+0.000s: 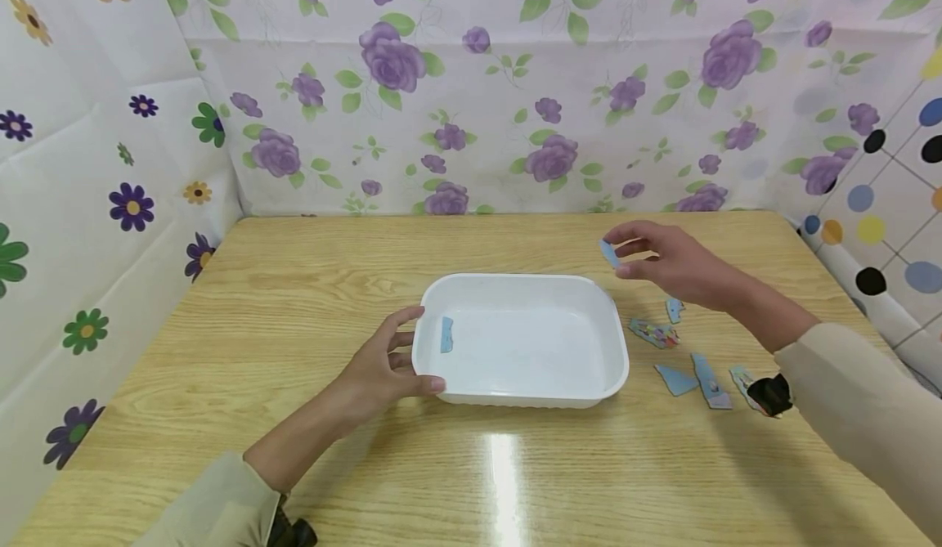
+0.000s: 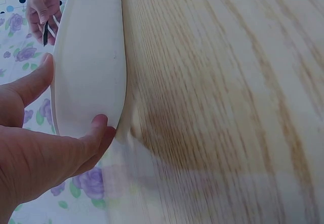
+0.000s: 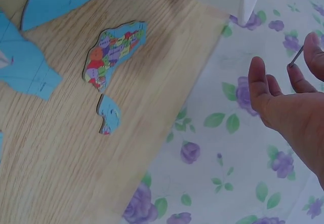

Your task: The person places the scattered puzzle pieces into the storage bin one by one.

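Observation:
A white plastic tray (image 1: 515, 400) stands on the wooden table, with one light-blue map puzzle piece (image 1: 446, 335) lying in its left end. My left hand (image 1: 384, 367) grips that end, thumb at the near corner and fingers along the outer wall; the left wrist view shows the hand (image 2: 55, 143) against the tray's side (image 2: 91, 57). Above the table's far right part, my right hand (image 1: 666, 261) pinches another blue puzzle piece (image 1: 609, 253) between thumb and fingers. The right wrist view catches this piece (image 3: 297, 56) nearly edge-on, as a thin sliver.
Several map puzzle pieces lie right of the tray: a multicoloured one (image 1: 655, 333), a small blue one (image 1: 674, 310), a blue triangle (image 1: 675, 379) and a long strip (image 1: 710, 382). Another piece (image 1: 743, 383) is partly hidden by the right wrist's black device (image 1: 771, 395). Flowered cloth (image 1: 471, 122) hangs behind the table.

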`<state>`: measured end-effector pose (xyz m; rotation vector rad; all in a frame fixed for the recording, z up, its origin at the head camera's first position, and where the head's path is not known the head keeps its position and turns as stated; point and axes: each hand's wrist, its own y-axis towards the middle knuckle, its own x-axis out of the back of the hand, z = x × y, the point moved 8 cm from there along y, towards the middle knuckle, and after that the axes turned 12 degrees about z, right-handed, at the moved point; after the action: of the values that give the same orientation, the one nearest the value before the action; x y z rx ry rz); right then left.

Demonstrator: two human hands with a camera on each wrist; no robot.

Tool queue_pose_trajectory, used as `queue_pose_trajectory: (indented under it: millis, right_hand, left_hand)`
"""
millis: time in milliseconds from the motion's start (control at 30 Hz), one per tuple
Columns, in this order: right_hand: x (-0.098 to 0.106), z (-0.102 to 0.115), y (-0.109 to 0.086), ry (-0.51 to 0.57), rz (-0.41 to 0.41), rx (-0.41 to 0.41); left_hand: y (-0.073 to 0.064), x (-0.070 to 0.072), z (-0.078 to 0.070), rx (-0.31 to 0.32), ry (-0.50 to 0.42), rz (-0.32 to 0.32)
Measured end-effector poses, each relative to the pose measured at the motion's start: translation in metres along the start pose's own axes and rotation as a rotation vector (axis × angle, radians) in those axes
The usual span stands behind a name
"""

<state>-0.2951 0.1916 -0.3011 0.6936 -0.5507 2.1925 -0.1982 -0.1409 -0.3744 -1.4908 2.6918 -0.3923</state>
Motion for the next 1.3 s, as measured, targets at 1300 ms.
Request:
queue_pose_trajectory:
  millis: [1300]
  right_hand:
    - [-0.049, 0.047, 0.057, 0.079, 0.186, 0.105]
  left_hand:
    - [0.002, 0.002, 0.002, 0.007, 0.005, -0.014]
